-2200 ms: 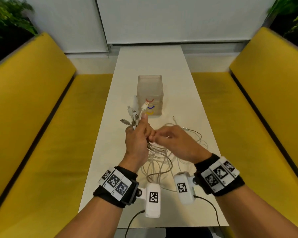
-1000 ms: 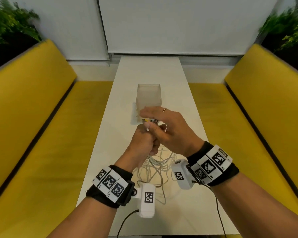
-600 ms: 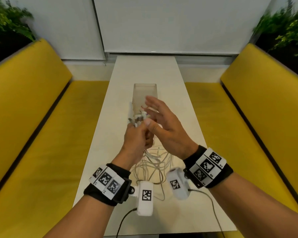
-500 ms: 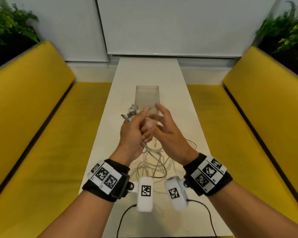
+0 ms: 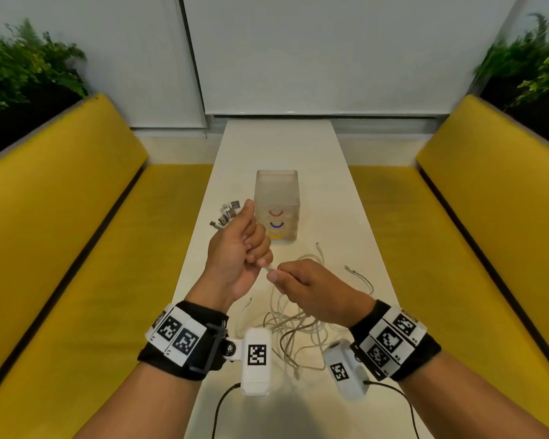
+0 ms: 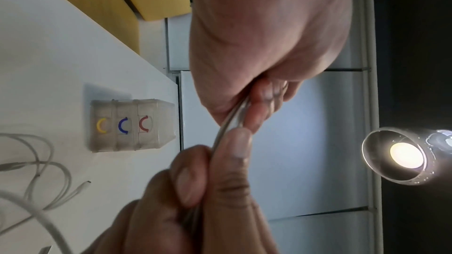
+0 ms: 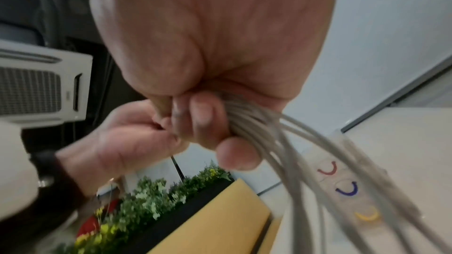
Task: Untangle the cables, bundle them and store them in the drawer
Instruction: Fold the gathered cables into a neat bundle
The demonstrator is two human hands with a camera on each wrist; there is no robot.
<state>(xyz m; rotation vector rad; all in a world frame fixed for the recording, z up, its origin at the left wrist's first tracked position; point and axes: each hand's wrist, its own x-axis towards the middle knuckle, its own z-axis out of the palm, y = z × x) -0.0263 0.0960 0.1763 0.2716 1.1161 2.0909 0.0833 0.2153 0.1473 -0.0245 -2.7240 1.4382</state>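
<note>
Left hand [image 5: 235,248] is clamping the gathered cables [image 5: 293,327] with plug ends [image 5: 224,215] fanning above; right hand [image 5: 311,293] is pinching the strands just below, likely aligning them. Slack is lying tangled on the table [image 5: 276,144]; drawer unit [image 5: 277,207] is standing closed beyond.

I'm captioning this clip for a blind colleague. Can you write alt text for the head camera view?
Over a long white table, the left hand grips a bunch of white cables with plugs fanning out above it, while the right hand pinches the strands just below. A small translucent three-drawer box stands behind.
</note>
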